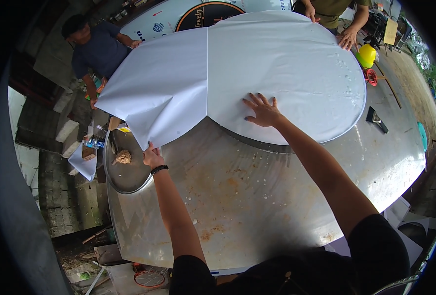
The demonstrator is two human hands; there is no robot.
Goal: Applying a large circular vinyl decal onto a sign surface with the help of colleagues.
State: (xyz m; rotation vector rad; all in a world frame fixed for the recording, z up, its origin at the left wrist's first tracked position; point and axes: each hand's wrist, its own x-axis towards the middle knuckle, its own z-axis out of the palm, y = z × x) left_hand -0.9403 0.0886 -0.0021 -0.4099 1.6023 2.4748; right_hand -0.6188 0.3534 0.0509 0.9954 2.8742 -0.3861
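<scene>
My left hand pinches the near corner of a white sheet, whose left half is raised and creased. My right hand lies flat with fingers spread on a smooth pale film. That film covers a large rounded panel, and its dark lower edge shows under the near side. A straight vertical line divides the raised half from the film. Small bubbles or drops dot the film near its right edge. At the left a co-worker grips the sheet's outer edge with both hands. Another co-worker's hands touch the panel's far right edge.
A worn metal table bears the panel. On its left stands a round metal-rimmed tray with a brown crumpled lump. At the right lie a black flat brush or scraper, a yellow container and a red ring-shaped item.
</scene>
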